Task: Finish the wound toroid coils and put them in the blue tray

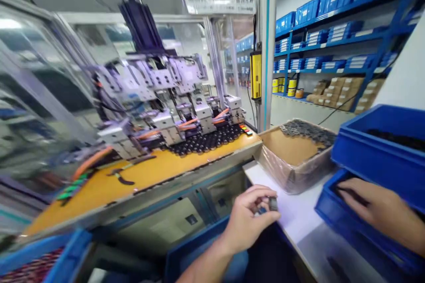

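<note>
My left hand (247,219) is closed in a pinch above the edge of the white tabletop. Between its thumb and fingers is a small grey cylindrical part (272,204). My right hand (387,214) reaches into the lower blue bin (327,203) at the right. Its thumb and fingers come together over something dark, which I cannot make out, and the fingertips are partly hidden. Just beyond both hands stands a plastic-lined cardboard box (282,172), with many small dark grey parts (307,129) heaped toward its far side.
A machine with metal clamp heads (171,130) stands over a yellow work surface (159,170) bearing rows of black round parts (209,140) and pliers (122,177). Another blue bin (381,141) sits above the right hand. Blue shelving (332,46) fills the back right.
</note>
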